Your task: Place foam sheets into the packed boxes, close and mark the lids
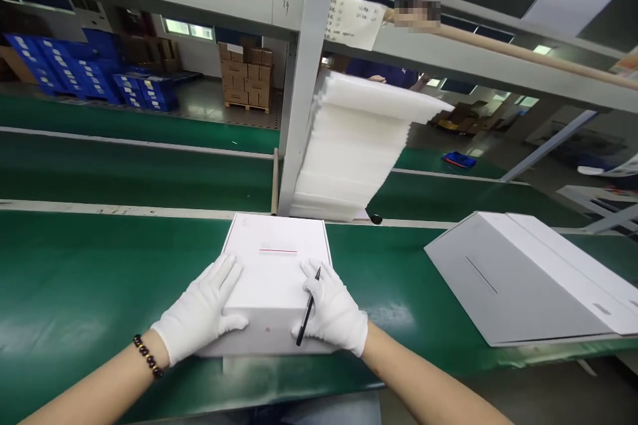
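A closed white box (276, 265) with a thin red line on its lid lies on the green belt (90, 279) in front of me. My left hand (205, 311), in a white glove, rests flat on the box's near left corner, thumb along the front face. My gloved right hand (333, 310) covers the near right corner and grips a black pen (308, 309) between its fingers, the pen pointing down over the front edge. A dark bead bracelet (147, 356) circles my left wrist.
A tilted stack of flat white boxes (518, 279) lies on the belt at right. Behind the box rises a grey post (306, 86), with a tall pile of white foam sheets (353, 146) beside it. Blue crates (84, 70) and cardboard cartons (246, 76) stand at the far left.
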`<act>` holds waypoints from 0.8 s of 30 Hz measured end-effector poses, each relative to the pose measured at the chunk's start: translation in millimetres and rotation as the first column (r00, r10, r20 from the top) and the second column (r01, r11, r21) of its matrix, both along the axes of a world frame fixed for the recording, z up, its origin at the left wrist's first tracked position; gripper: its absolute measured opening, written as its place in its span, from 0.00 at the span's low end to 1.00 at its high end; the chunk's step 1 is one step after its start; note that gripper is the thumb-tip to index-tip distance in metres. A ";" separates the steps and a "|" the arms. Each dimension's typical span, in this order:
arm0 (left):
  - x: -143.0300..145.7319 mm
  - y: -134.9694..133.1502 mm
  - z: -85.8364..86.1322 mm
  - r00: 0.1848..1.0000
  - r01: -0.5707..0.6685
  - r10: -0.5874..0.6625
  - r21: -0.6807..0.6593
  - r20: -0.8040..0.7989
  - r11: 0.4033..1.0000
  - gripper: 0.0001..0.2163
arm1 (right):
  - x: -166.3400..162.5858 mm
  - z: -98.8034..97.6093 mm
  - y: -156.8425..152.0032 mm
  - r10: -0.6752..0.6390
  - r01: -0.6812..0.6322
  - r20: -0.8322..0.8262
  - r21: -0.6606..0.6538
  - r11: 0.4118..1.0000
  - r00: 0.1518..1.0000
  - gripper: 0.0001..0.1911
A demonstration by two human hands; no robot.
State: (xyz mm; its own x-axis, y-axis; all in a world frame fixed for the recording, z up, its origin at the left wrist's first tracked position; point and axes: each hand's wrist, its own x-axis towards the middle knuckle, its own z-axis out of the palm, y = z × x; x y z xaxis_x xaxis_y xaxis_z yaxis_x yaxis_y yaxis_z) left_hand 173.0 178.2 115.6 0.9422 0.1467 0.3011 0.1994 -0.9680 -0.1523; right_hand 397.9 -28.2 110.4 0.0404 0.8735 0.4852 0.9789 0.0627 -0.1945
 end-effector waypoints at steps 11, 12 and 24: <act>35.8 0.8 37.3 0.867 -0.414 0.367 -0.081 -0.337 0.906 0.42 | 27.9 7.9 40.7 -0.096 0.082 -0.080 -0.161 0.983 0.992 0.35; 29.0 -1.5 34.6 0.878 -0.440 0.392 -0.137 -0.276 0.888 0.46 | 26.6 6.7 32.2 -0.140 0.125 -0.144 -0.111 0.986 0.980 0.32; -9.8 -31.5 -9.2 0.886 -0.139 0.384 -0.940 -0.259 -0.312 0.45 | -28.2 -26.9 -20.5 -0.262 0.305 -0.940 -0.320 0.897 -0.216 0.40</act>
